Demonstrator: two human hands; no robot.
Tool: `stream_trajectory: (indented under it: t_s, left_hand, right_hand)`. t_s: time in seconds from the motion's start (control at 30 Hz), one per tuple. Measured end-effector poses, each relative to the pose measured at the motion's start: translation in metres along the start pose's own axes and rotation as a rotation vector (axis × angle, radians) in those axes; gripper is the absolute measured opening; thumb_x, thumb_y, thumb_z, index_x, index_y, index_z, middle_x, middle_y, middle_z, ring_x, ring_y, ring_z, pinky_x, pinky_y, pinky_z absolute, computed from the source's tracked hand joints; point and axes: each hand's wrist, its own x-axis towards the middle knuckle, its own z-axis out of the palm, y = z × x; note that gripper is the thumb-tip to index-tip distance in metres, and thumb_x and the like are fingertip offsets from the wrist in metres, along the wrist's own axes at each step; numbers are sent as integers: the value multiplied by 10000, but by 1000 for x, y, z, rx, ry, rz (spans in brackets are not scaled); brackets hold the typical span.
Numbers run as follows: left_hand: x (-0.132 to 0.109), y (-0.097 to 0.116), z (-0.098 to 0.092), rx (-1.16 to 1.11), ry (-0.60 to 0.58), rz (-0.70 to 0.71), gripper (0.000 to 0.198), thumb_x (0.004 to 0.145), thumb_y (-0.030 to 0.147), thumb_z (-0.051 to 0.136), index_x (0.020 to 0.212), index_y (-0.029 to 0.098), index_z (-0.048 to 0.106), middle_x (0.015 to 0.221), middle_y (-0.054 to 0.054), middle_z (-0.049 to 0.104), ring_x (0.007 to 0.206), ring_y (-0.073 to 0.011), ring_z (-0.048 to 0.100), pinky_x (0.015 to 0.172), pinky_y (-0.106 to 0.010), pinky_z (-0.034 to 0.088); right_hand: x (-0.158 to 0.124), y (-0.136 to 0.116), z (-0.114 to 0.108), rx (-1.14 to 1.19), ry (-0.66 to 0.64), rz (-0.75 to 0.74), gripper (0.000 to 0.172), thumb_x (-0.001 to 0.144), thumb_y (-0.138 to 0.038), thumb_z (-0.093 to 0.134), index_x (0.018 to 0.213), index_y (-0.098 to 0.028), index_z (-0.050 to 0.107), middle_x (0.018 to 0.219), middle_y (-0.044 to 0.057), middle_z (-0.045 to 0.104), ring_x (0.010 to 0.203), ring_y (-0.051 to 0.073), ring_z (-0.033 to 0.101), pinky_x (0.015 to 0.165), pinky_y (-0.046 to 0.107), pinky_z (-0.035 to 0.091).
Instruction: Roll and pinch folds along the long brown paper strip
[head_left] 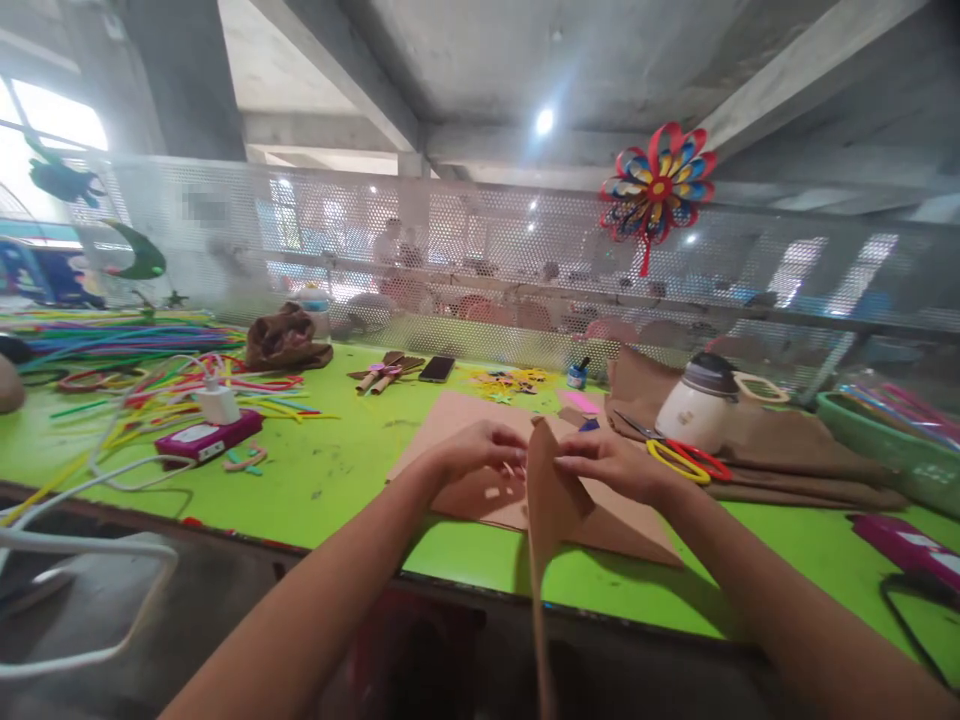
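Observation:
In the head view, a thin brown sheet (546, 480), paper or cloth I cannot tell, stands on edge between my hands, its lower end hanging past the table's front edge. My left hand (484, 450) has bent fingers closed at the sheet's left side, near its top. From the right, my right hand (611, 465) pinches the same sheet between thumb and fingers. Beneath both hands a flat brown board (442, 440) lies on the green table (300, 480). Scissors (686, 460) with yellow and red handles rest just right of my right hand.
Folded brown cloth (795, 450) and a white bottle (697, 400) are at right, near a green basket (862, 430). A phone (436, 369) and yellow cutouts (514, 382) lie behind the board. Left are a purple power strip (206, 438), white cables and colourful sticks (135, 335).

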Motion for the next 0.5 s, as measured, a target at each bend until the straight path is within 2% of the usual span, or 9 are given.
stream_trajectory:
  t_s: [0.03, 0.1, 0.17, 0.3, 0.4, 0.5]
  left_hand:
    - [1, 2, -4, 15, 99, 31, 304, 729, 379, 664, 897, 125, 666, 830, -57, 652, 718, -135, 566, 696, -266, 449]
    - [6, 4, -6, 70, 198, 62, 334, 784, 411, 591, 921, 113, 655, 901, -93, 649, 767, -145, 574, 698, -265, 446]
    - [11, 5, -2, 196, 171, 55, 363, 811, 435, 538, 911, 109, 661, 906, -99, 654, 793, -155, 575, 700, -261, 439]
    - [19, -2, 8, 548, 40, -21, 348, 787, 415, 536, 891, 121, 691, 788, -48, 671, 706, -151, 558, 645, -239, 404]
    - [16, -8, 8, 667, 75, -56, 294, 761, 362, 549, 858, 131, 703, 771, -31, 671, 695, -154, 551, 626, -236, 386]
    - [6, -11, 8, 614, 125, -76, 265, 748, 354, 573, 805, 127, 696, 765, -41, 654, 700, -153, 544, 615, -237, 386]
  right_hand:
    - [2, 4, -2, -119, -30, 25, 271, 856, -378, 517, 848, -139, 645, 767, 27, 605, 700, 131, 510, 651, 255, 403]
    - [6, 14, -1, -332, -73, 61, 290, 868, -365, 482, 793, -130, 634, 710, 19, 588, 646, 125, 481, 598, 244, 373]
    - [10, 23, 3, -457, -101, 66, 283, 870, -338, 466, 785, -124, 630, 683, 19, 589, 615, 122, 467, 570, 238, 353]
    - [17, 33, 14, -486, -75, 54, 251, 861, -284, 461, 920, -140, 657, 804, 45, 657, 667, 138, 521, 604, 240, 375]
    - [15, 31, 19, -453, 40, 134, 254, 840, -329, 505, 925, -154, 669, 819, 55, 669, 695, 151, 542, 611, 243, 386]
    - [8, 23, 20, -389, 110, 177, 248, 826, -341, 530, 893, -146, 668, 811, 63, 663, 712, 156, 545, 603, 243, 387]
